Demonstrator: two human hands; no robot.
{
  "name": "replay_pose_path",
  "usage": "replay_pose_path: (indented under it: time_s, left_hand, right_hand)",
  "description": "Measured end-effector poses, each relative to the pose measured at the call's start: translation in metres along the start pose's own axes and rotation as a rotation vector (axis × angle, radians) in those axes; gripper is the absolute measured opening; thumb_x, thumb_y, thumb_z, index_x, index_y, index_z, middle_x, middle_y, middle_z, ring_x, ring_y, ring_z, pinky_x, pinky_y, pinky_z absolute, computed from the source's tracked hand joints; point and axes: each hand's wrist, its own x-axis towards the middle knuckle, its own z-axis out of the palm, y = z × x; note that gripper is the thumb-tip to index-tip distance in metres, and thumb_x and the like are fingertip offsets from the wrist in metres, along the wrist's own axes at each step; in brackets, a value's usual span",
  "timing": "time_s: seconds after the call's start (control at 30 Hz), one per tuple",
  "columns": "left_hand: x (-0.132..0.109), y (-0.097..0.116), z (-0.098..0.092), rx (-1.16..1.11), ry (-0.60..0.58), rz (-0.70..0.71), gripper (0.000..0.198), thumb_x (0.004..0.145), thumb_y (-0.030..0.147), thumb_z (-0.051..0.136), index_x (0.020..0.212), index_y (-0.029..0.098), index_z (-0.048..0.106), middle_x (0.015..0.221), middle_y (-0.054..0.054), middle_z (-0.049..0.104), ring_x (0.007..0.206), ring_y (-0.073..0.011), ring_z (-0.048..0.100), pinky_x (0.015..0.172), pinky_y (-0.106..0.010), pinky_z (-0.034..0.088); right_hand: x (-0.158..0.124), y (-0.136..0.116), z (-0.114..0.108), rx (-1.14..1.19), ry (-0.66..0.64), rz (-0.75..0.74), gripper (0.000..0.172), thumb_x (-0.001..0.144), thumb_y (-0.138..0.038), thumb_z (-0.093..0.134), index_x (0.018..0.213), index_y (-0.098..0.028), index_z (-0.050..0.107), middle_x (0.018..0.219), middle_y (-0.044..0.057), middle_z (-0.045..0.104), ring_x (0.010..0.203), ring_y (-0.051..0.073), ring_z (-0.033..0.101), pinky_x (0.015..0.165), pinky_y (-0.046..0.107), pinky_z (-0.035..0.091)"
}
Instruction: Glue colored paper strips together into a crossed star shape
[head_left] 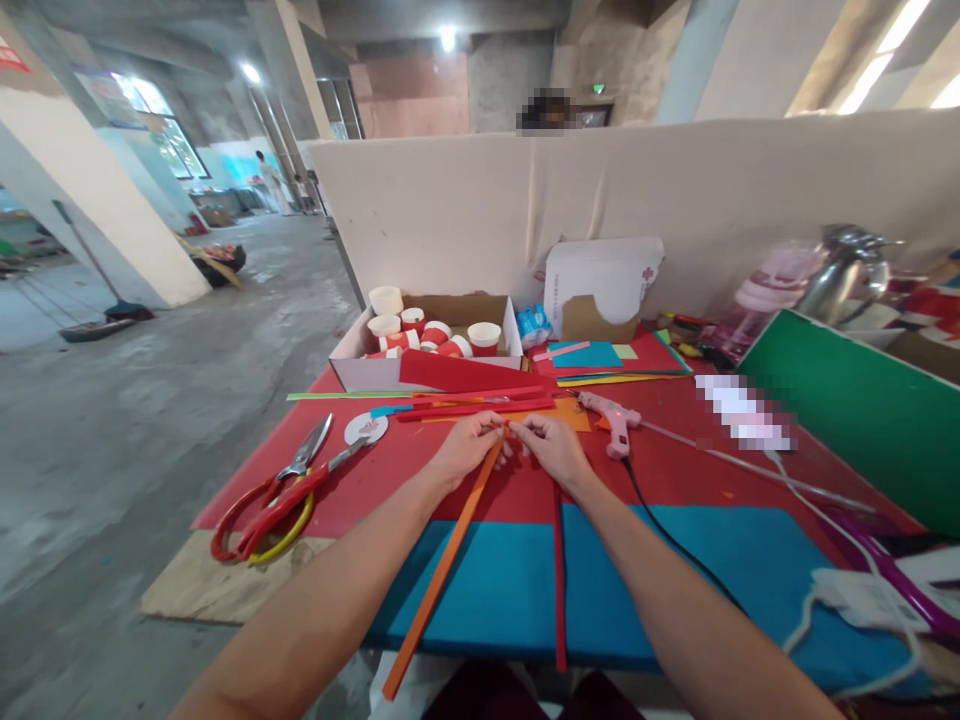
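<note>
Over the middle of the red table covering, my left hand (474, 442) is closed in a pinch at the upper end of an orange strip (442, 572). The strip slants down toward me past the table's front edge. My right hand (553, 447) is also closed, its fingertips meeting the left ones around something small and red. A dark red strip (559, 585) runs down from beneath the right hand; whether the fingers hold it is hidden. Just right of that hand lies a pink glue gun (616, 425). Behind both hands are several red strips (480, 408) and an orange sheet (574, 413).
Red-handled scissors (281, 485) and a second red-handled tool (304, 500) lie at left near a white disc (360, 428). A box (349, 372) of paper cups stands behind. A black cord (660, 535) crosses the blue sheet (720, 550). A green panel (862, 415) borders the right.
</note>
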Motion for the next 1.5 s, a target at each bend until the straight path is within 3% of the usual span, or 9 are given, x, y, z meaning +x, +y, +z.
replay_pose_path:
  time_s: [0.47, 0.93, 1.07, 1.27, 1.5]
  left_hand:
    - [0.002, -0.003, 0.001, 0.001, -0.035, 0.031, 0.022, 0.077, 0.034, 0.058, 0.084, 0.014, 0.052, 0.06, -0.002, 0.062, 0.052, -0.011, 0.058, 0.051, -0.022, 0.046]
    - [0.004, -0.004, -0.002, 0.196, 0.055, 0.189, 0.017, 0.076, 0.029, 0.054, 0.07, 0.014, 0.058, 0.062, -0.001, 0.062, 0.057, -0.0115, 0.057, 0.058, -0.021, 0.045]
    - [0.003, -0.003, -0.003, 0.193, 0.065, 0.149, 0.016, 0.076, 0.028, 0.053, 0.072, 0.014, 0.059, 0.061, -0.001, 0.062, 0.056, -0.0121, 0.059, 0.058, -0.022, 0.046]
    - [0.0, 0.0, -0.001, 0.161, 0.056, 0.11, 0.016, 0.077, 0.029, 0.053, 0.075, 0.014, 0.06, 0.058, -0.001, 0.061, 0.054, -0.0119, 0.059, 0.056, -0.022, 0.047]
    - [0.0, 0.001, 0.001, 0.161, 0.009, 0.135, 0.018, 0.078, 0.03, 0.052, 0.074, 0.014, 0.059, 0.062, -0.002, 0.063, 0.056, -0.0117, 0.059, 0.058, -0.022, 0.047]
  right_hand:
    - [-0.001, -0.003, -0.001, -0.04, 0.02, -0.004, 0.031, 0.079, -0.043, 0.051, 0.059, -0.019, 0.052, 0.044, -0.004, 0.053, 0.036, 0.008, 0.044, 0.039, 0.019, 0.032]
    - [-0.002, -0.007, -0.003, -0.045, -0.016, 0.029, 0.033, 0.077, -0.046, 0.052, 0.059, -0.019, 0.053, 0.044, -0.004, 0.053, 0.034, 0.009, 0.045, 0.039, 0.02, 0.031]
    - [0.001, -0.001, -0.007, -0.019, -0.091, 0.022, 0.028, 0.074, -0.045, 0.057, 0.068, -0.018, 0.058, 0.051, -0.002, 0.058, 0.044, 0.011, 0.051, 0.045, 0.022, 0.036]
    - [0.007, 0.006, -0.013, 0.021, -0.048, -0.054, 0.027, 0.064, -0.035, 0.068, 0.082, -0.017, 0.059, 0.074, 0.002, 0.063, 0.066, 0.014, 0.057, 0.061, 0.026, 0.044]
    - [0.004, 0.001, -0.012, 0.136, -0.095, -0.037, 0.022, 0.068, -0.037, 0.062, 0.076, -0.017, 0.056, 0.071, 0.0, 0.06, 0.064, 0.012, 0.054, 0.061, 0.026, 0.043]
